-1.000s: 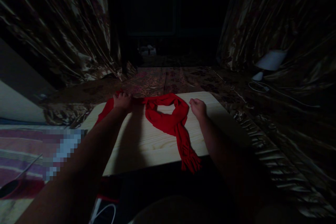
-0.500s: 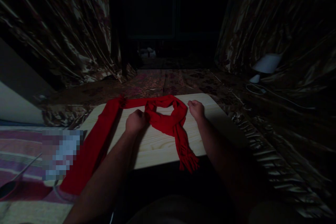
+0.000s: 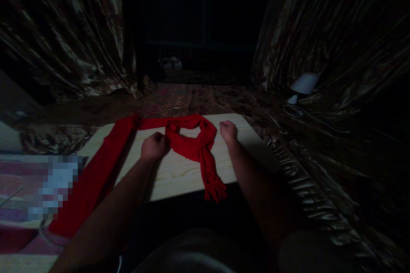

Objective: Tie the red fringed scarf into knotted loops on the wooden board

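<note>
Now the left hand (image 3: 153,146) pinches the red scarf (image 3: 192,143) at nine o'clock of its loop, arranging it; the right hand (image 3: 228,130), fisted, rests at three o'clock on the table (image 3: 179,175).

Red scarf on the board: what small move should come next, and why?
Probably draw the left hand leftward to tighten the loop: it grips the red scarf at the crossing, the loop lies open, and the right hand rests fisted beside its other edge.

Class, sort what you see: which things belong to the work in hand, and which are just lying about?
In hand: long red fringed scarf, left hand gripping it, right hand beside its loop, pale wooden board.

Lying about: small white lamp, white cable, shiny patterned curtains.
</note>
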Tool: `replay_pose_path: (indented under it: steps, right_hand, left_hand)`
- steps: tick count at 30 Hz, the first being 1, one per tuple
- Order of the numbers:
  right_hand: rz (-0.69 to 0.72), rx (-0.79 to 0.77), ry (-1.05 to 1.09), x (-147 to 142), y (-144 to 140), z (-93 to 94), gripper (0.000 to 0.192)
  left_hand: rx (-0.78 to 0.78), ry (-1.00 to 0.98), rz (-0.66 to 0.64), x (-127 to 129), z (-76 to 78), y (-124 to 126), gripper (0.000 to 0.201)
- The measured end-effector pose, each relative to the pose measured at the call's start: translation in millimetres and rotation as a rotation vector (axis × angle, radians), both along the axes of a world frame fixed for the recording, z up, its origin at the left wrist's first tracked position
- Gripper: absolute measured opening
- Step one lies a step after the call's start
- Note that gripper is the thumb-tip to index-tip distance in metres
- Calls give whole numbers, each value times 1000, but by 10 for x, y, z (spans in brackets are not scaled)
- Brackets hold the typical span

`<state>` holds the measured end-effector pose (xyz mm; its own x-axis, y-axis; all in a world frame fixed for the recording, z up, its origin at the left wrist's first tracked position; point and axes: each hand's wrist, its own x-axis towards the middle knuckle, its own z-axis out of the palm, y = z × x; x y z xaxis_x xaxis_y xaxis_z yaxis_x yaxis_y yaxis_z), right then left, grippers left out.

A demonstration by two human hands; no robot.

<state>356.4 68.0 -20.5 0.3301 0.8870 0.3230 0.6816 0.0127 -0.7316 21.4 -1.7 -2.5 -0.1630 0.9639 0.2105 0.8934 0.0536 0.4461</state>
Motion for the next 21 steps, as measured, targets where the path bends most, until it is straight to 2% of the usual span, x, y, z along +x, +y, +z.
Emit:
replay_pose_path:
  steps: [3, 5, 7, 12, 17, 21]
  right_hand:
    - [65, -37, 76, -11, -3, -42, 21]
    - [184, -42, 62, -8, -35, -72, 18]
    - [222, -24, 5, 6, -85, -92, 17]
    - [64, 22, -134, 44, -196, -92, 22]
    - [86, 34, -194, 33, -205, -88, 19]
    - [79, 36, -152, 34, -175, -118, 18]
  left_hand:
    - [1, -6, -7, 2, 12, -21, 33]
    - [10, -18, -15, -2, 16, -31, 32]
    - [19, -33, -27, -12, 12, -33, 32]
    - [33, -91, -36, -40, -28, -9, 30]
    - [43, -111, -51, -49, -32, -16, 30]
    - [57, -158, -59, -55, -44, -15, 27]
